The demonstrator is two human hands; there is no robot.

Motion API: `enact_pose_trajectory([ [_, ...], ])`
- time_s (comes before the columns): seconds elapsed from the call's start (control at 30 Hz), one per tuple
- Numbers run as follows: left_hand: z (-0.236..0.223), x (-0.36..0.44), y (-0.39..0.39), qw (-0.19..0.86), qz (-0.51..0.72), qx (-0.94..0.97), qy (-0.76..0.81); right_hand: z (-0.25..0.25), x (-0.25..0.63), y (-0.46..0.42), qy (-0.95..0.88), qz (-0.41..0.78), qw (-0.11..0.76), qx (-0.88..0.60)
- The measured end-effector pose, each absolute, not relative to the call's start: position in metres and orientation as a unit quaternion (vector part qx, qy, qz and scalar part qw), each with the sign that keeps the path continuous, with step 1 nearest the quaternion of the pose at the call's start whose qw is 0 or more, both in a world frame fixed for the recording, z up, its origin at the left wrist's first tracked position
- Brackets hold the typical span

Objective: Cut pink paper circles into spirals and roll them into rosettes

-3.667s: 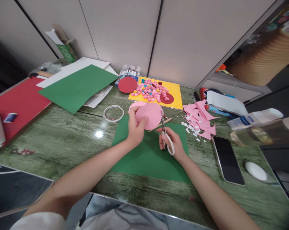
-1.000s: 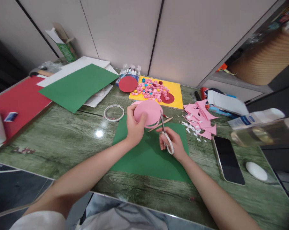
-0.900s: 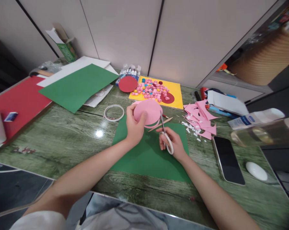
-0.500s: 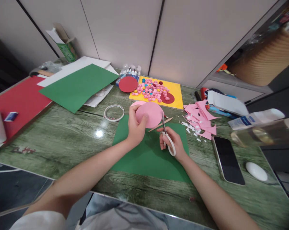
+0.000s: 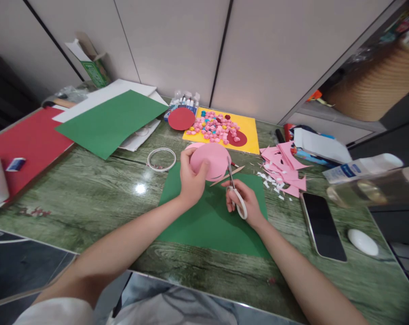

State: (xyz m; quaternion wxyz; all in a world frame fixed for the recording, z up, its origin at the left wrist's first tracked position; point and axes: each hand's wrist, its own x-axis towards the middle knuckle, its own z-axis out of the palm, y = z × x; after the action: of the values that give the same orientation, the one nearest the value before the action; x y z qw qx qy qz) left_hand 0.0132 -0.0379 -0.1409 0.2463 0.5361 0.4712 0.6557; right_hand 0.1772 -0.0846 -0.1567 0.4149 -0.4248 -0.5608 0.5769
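Note:
My left hand (image 5: 193, 176) pinches a pink paper circle (image 5: 211, 159) between thumb and fingers, over a green sheet of paper (image 5: 204, 225). Part of another pink round edge shows behind it. White-handled scissors (image 5: 239, 205) are in my right hand (image 5: 245, 198), its fingers closed through the loops. The scissor blades point up and meet the right edge of the pink circle. Below the circle, a thin pale pointed strip (image 5: 227, 176) lies on the green sheet.
Pink paper scraps (image 5: 284, 167) and white bits lie to the right, near a phone (image 5: 323, 226) and a white mouse (image 5: 363, 242). Behind are pink balls (image 5: 214, 126) on a yellow sheet (image 5: 250, 128) and a red circle (image 5: 181, 118). A tape roll (image 5: 161, 160) sits left.
The pink circle and the scissors have shifted very slightly left. Both hands keep their grips; the rest of the table looks the same.

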Motion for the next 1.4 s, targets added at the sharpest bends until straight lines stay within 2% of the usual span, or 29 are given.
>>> enact_pose_trajectory([
  [0.47,-0.140,0.013,-0.034,0.281,0.680,0.498,0.459,-0.154,0.176,-0.084,-0.548,0.590,0.410,-0.430],
  [0.63,-0.143,0.017,-0.034,0.379,0.696,0.474,0.383,-0.155,0.176,-0.083,-0.548,0.553,0.437,-0.450],
  [0.77,-0.141,0.021,-0.038,0.470,0.659,0.459,0.366,-0.155,0.176,-0.084,-0.545,0.545,0.454,-0.447],
  [1.0,-0.121,0.026,-0.053,0.461,0.632,0.457,0.423,-0.150,0.170,-0.092,-0.544,0.549,0.464,-0.433],
  [1.2,-0.102,0.030,-0.069,0.491,0.603,0.465,0.424,-0.124,0.164,-0.108,-0.520,0.588,0.487,-0.383],
  [1.4,-0.097,0.026,-0.082,0.497,0.565,0.487,0.443,-0.119,0.176,-0.126,-0.499,0.625,0.454,-0.393],
])
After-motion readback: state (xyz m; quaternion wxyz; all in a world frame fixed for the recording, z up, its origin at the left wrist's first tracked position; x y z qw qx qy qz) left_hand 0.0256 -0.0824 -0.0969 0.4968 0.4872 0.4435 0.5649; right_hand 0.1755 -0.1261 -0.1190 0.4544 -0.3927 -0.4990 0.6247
